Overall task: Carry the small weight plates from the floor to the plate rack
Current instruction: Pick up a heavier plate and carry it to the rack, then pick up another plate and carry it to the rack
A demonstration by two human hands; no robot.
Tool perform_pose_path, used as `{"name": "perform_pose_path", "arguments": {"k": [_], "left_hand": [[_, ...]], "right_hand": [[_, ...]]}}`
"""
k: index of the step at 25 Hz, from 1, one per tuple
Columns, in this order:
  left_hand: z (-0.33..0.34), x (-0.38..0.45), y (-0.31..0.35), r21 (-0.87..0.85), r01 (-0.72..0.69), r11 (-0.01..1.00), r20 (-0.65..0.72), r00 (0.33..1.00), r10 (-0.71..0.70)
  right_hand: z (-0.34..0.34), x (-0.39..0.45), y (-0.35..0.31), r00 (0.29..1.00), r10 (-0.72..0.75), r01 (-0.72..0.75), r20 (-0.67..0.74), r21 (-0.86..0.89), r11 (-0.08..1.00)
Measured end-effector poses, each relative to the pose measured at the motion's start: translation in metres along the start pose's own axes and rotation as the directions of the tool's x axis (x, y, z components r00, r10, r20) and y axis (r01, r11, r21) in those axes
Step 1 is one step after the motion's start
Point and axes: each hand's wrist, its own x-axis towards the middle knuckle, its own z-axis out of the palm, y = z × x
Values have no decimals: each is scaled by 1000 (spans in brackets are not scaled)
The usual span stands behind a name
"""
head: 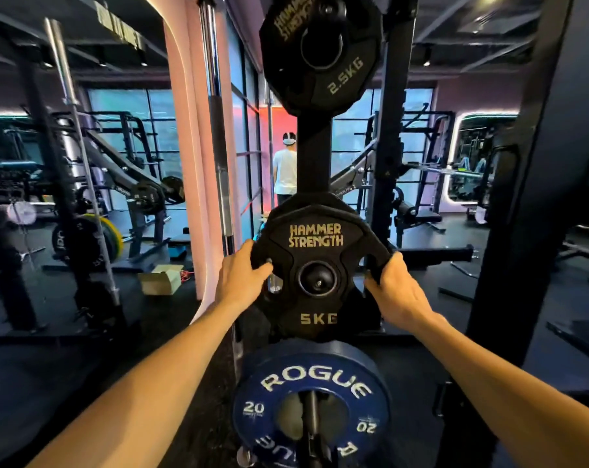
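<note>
Head view: the left hand [240, 276] and right hand [392, 292] each curl their grip round an opposite edge of the 5kg plate [316, 261], which sits on the rack [315, 153] peg, between the 2.5kg plate [320, 52] above and the blue plate [311, 403] below.

I read "HAMMER STRENGTH" and "5KG" on the black plate [320, 265] in the middle. The upper black plate [323, 52] says "HAMMER STRENGTH" and "2.5KG". The blue plate [311, 376] below reads "ROGUE" and "20".
</note>
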Motion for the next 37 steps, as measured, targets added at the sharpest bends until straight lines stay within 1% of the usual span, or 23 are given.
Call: {"name": "perform_pose_path", "arguments": {"k": [1, 2, 4, 6, 9, 12, 14, 17, 18, 19, 20, 22, 25, 28, 30, 32, 34, 36, 37], "left_hand": [[6, 8, -5, 111, -26, 994, 22, 999, 23], [12, 16, -8, 253, -46, 966, 38, 999, 38], [24, 32, -13, 502, -80, 861, 38, 997, 71], [38, 49, -20, 623, -104, 775, 61, 995, 85], [52, 79, -27, 699, -114, 706, 109, 993, 52], [64, 103, -33, 745, -199, 637, 199, 977, 73], [67, 112, -39, 747, -223, 627, 209, 973, 98], [62, 115, -39, 744, -274, 610, 284, 955, 82], [61, 116, -37, 733, -252, 631, 283, 958, 53], [59, 117, -33, 708, -212, 674, 275, 961, 13], [59, 115, -31, 669, -156, 726, 272, 961, -44], [60, 104, -31, 588, -47, 807, 277, 950, -147], [74, 58, -58, 524, 80, 848, 319, 904, -283], [103, -19, -86, 407, 150, 901, 454, 823, -342], [125, -83, -101, 326, 190, 926, 586, 728, -355], [144, -153, -119, 332, 231, 915, 697, 594, -403], [157, -220, -138, 381, 270, 884, 760, 453, -466], [162, -284, -148, 427, 278, 861, 815, 293, -499], [165, -313, -154, 451, 270, 851, 838, 199, -508]], "right_hand": [[5, 10, 0, 1000, -7, 7, -17, -8, 1000], [9, 20, 0, 999, -10, 9, -33, -33, 999], [18, 42, 3, 997, -41, 27, -68, -192, 981], [28, 63, 8, 995, -67, 33, -80, -359, 933], [37, 92, 11, 997, -43, 8, -65, -469, 883], [48, 126, 13, 999, 41, -47, -22, -478, 877], [58, 144, 16, 995, 94, -96, -24, -440, 893], [63, 145, 18, 995, 91, -96, -30, -393, 915], [61, 144, 15, 994, 106, -102, -12, -374, 922], [56, 141, 11, 991, 133, -120, 11, -362, 924], [51, 137, 8, 987, 159, -134, 37, -369, 920], [46, 127, 7, 986, 156, -118, 65, -395, 911], [51, 94, 29, 983, 127, -67, 132, -384, 921], [63, 38, 73, 942, 204, -84, 266, -403, 912], [75, -8, 112, 890, 280, -115, 359, -417, 901], [86, -62, 149, 825, 360, -170, 435, -416, 893], [99, -119, 184, 770, 425, -226, 475, -420, 879], [110, -187, 216, 699, 513, -320, 499, -424, 847], [118, -224, 234, 648, 562, -378, 514, -424, 823]]}}
